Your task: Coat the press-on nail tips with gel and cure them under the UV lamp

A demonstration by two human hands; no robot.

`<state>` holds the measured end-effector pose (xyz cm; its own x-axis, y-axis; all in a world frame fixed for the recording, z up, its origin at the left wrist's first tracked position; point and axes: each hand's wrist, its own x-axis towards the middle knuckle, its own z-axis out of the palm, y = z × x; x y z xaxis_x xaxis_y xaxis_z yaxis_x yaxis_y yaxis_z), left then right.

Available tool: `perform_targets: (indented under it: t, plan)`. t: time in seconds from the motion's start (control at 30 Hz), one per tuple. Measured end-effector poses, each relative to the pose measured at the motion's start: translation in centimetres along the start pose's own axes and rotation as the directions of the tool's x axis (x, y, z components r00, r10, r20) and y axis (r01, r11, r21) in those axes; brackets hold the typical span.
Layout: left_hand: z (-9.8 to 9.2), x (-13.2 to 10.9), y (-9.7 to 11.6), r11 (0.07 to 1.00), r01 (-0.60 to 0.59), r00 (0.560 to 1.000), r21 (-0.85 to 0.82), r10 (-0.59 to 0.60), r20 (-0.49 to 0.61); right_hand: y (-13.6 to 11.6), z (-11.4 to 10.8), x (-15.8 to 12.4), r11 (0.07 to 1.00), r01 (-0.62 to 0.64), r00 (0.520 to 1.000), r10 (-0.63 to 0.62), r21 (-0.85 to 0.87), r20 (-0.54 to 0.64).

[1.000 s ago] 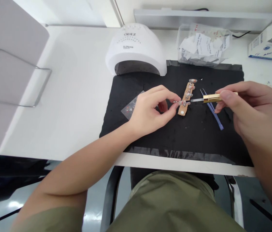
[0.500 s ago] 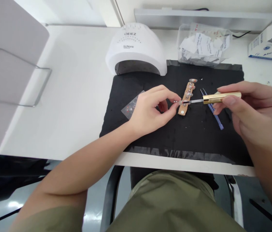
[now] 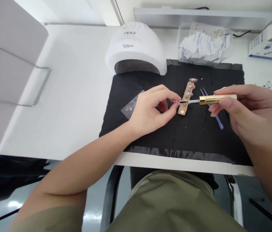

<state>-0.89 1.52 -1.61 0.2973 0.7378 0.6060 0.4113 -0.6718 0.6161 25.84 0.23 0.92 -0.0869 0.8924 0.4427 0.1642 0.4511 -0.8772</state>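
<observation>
While the left hand (image 3: 150, 111) pinches a small clear false nail (image 3: 182, 102) between thumb and fingertips, just above a tan strip studded with decorated nails (image 3: 183, 109), the right hand (image 3: 254, 111) grasps a slim gold-barrelled brush (image 3: 218, 99), its thin tip touching that nail. Both grips are closed firmly on what they hold. Blue tweezers (image 3: 216, 121) lie beneath the right hand on a black textured mat (image 3: 174, 138), with a white dome-shaped UV nail lamp (image 3: 136, 48) behind the mat on the white table (image 3: 65, 96).
</observation>
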Motion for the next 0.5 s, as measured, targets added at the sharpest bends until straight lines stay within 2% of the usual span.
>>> perform_targets:
  t: [0.5]
  plan:
    - [0.14,-0.02,-0.01,1.000,0.001,1.000,-0.005,-0.001,-0.004,0.05,0.06,0.00,0.998,-0.056,0.998,0.056,-0.039,0.005]
